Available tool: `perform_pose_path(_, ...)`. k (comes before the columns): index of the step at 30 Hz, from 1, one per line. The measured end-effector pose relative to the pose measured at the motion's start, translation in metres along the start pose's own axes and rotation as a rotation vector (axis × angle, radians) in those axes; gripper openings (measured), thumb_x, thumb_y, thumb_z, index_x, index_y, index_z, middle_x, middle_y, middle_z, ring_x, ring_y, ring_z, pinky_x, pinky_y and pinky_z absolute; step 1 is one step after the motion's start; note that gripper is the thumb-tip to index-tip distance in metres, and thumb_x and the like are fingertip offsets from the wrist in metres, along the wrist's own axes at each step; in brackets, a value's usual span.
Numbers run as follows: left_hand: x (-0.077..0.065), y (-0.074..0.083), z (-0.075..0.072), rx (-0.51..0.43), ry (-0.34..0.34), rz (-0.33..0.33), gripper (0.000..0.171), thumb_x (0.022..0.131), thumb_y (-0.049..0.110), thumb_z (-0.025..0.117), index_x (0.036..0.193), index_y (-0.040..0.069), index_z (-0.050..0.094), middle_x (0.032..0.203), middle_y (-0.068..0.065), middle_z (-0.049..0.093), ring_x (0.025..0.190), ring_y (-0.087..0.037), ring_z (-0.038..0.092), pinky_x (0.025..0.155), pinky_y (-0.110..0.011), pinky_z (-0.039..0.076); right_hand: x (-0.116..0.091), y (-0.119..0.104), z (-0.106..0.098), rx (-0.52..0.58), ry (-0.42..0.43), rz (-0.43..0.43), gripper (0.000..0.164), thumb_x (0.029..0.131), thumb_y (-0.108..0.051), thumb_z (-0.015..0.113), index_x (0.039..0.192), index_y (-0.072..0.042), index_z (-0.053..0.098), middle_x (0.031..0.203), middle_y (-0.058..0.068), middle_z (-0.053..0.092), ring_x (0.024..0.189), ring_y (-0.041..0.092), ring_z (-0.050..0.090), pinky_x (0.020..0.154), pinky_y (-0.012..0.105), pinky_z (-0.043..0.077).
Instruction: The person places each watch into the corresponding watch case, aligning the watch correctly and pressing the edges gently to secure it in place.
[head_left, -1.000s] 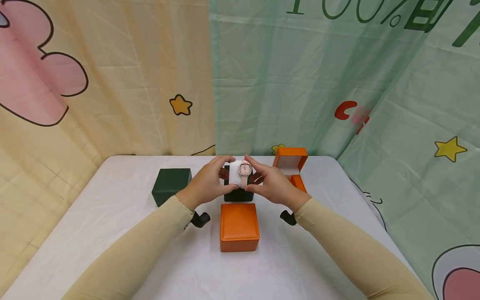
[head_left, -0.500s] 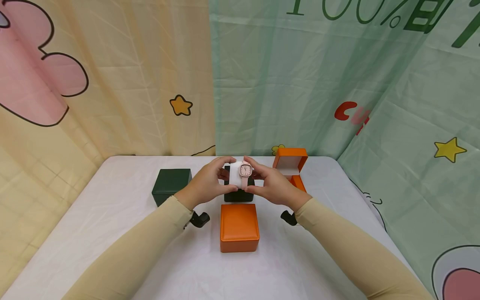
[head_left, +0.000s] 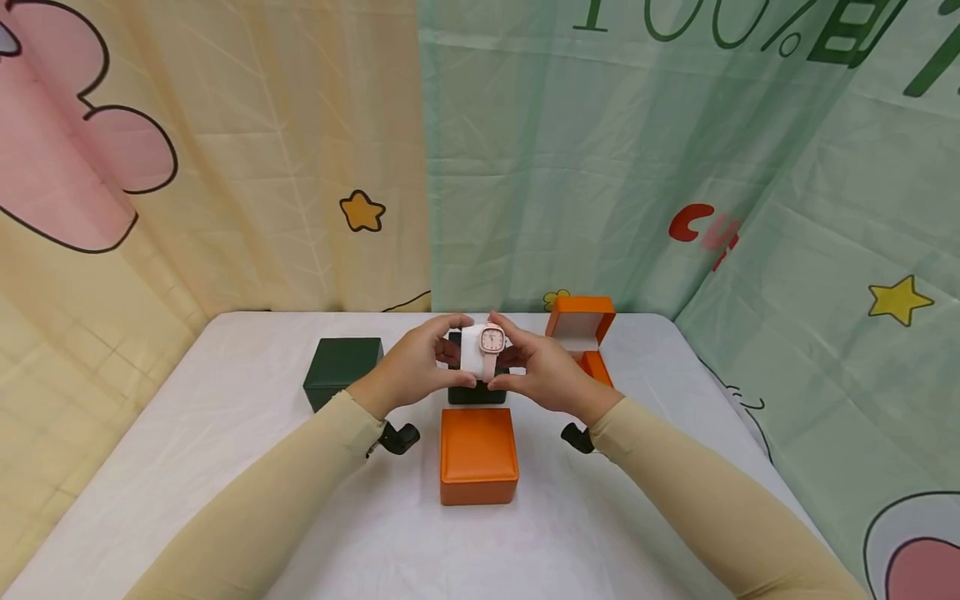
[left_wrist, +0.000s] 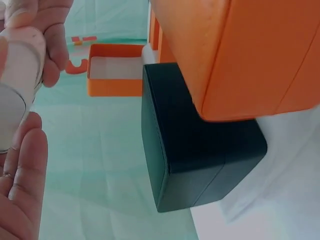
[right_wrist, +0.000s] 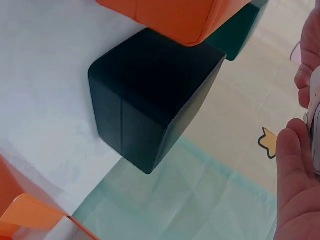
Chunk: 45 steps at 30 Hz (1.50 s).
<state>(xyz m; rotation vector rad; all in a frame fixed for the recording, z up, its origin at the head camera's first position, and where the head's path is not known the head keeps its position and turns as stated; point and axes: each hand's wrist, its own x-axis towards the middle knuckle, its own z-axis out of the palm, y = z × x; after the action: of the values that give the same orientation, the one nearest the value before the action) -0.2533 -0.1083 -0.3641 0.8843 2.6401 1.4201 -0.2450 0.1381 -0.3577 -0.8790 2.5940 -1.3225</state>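
A pink watch [head_left: 492, 340] with a squarish face is strapped round a white watch cushion [head_left: 471, 350], held up between both hands. My left hand [head_left: 412, 367] grips the cushion's left end, thumb below and fingers above. On the other side my right hand [head_left: 551, 371] pinches the watch end, its thumb near the strap's lower part. In the left wrist view the cushion's pale end [left_wrist: 10, 115] shows between fingers. Behind and below the hands stands a dark green box [head_left: 477, 394], partly hidden; its top cannot be seen clearly.
A closed orange box [head_left: 478, 446] sits nearest on the white-covered table [head_left: 480, 550]. Left of my left hand is a closed green box [head_left: 343, 362]. Behind my right hand an orange box [head_left: 581, 323] has its lid raised. Patterned curtains [head_left: 600, 167] hang behind the table.
The watch and cushion have shifted very slightly down and to the right, with both hands keeping their hold. The boxes stay in place.
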Motion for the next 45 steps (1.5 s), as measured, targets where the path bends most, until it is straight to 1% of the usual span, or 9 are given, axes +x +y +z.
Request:
perform_pose_path(3,-0.0003,0.0004,0.0005,0.004,-0.002,-0.002,0.084,0.084,0.020,0.091,0.155,0.012,0.047,0.138,-0.006,0.062,0.100,-0.018,0.071,0.092,-0.039,0.064,0.0007,-0.0003,0.0012,0.000,0.002,-0.013,0.100,0.090,-0.008,0.083,0.169,-0.017,0.022,0.160,0.009,0.052,0.124,0.027,0.070,0.106,0.049,0.056)
perform_pose_path(5,-0.0004,0.0004,0.0010,0.003,-0.003,0.008,0.084,0.084,0.019,0.090,0.155,0.011,0.047,0.141,-0.007,0.061,0.100,-0.018,0.071,0.092,-0.041,0.064,0.0011,-0.0002,0.0014,0.000,0.000,-0.019,0.099,0.090,-0.008,0.082,0.169,-0.016,0.022,0.161,0.009,0.050,0.125,0.027,0.070,0.106,0.050,0.055)
perform_pose_path(10,-0.0003,0.0014,0.0018,0.001,-0.004,0.039,0.082,0.084,0.018,0.090,0.154,0.008,0.048,0.143,-0.009,0.060,0.101,-0.019,0.072,0.093,-0.049,0.063,0.0003,0.0001,0.0019,-0.003,-0.006,-0.048,0.096,0.091,-0.006,0.082,0.168,-0.013,0.025,0.159,0.010,0.052,0.125,0.026,0.069,0.108,0.044,0.056)
perform_pose_path(16,-0.0025,0.0035,0.0023,0.048,-0.005,0.090,0.081,0.083,0.017,0.091,0.152,0.006,0.051,0.145,-0.009,0.060,0.100,-0.017,0.071,0.093,-0.038,0.063,0.0003,-0.0011,0.0042,-0.026,-0.023,-0.078,0.097,0.091,-0.006,0.083,0.168,-0.013,0.025,0.160,0.009,0.051,0.127,0.025,0.068,0.109,0.043,0.055)
perform_pose_path(20,-0.0038,0.0057,0.0009,0.050,0.017,0.103,0.082,0.082,0.017,0.091,0.152,0.007,0.051,0.146,-0.009,0.060,0.101,-0.016,0.072,0.095,-0.038,0.063,0.0006,-0.0032,0.0049,-0.025,-0.017,-0.075,0.099,0.092,-0.007,0.082,0.169,-0.016,0.022,0.164,0.007,0.047,0.129,0.026,0.067,0.110,0.043,0.054)
perform_pose_path(27,-0.0026,0.0044,0.0011,0.041,0.033,0.072,0.081,0.084,0.018,0.090,0.153,0.010,0.049,0.148,-0.007,0.058,0.104,-0.017,0.073,0.093,-0.035,0.063,0.0033,-0.0039,0.0042,-0.024,0.011,-0.087,0.097,0.090,-0.006,0.083,0.167,-0.015,0.024,0.164,0.009,0.043,0.125,0.027,0.068,0.110,0.045,0.054)
perform_pose_path(31,-0.0018,0.0038,0.0023,0.030,0.034,0.070,0.081,0.083,0.017,0.090,0.153,0.010,0.049,0.148,-0.008,0.057,0.105,-0.018,0.073,0.092,-0.034,0.063,0.0045,-0.0029,0.0036,-0.033,0.028,-0.085,0.089,0.089,-0.006,0.084,0.162,-0.013,0.032,0.159,0.009,0.046,0.124,0.028,0.067,0.109,0.047,0.055)
perform_pose_path(36,-0.0005,0.0048,0.0037,0.018,0.017,0.067,0.082,0.084,0.016,0.090,0.154,0.009,0.048,0.150,-0.008,0.056,0.106,-0.019,0.074,0.093,-0.035,0.063,0.0052,-0.0015,0.0025,-0.087,0.043,-0.072,0.087,0.089,-0.010,0.085,0.161,-0.014,0.037,0.155,0.007,0.050,0.120,0.025,0.064,0.109,0.048,0.056)
perform_pose_path(45,-0.0020,0.0047,0.0034,0.033,0.032,0.070,0.083,0.084,0.017,0.090,0.154,0.010,0.047,0.151,-0.009,0.054,0.106,-0.019,0.073,0.095,-0.037,0.063,0.0042,-0.0039,0.0012,-0.139,0.033,-0.066,0.094,0.090,-0.015,0.085,0.166,-0.012,0.030,0.160,0.008,0.048,0.123,0.027,0.062,0.107,0.046,0.057)
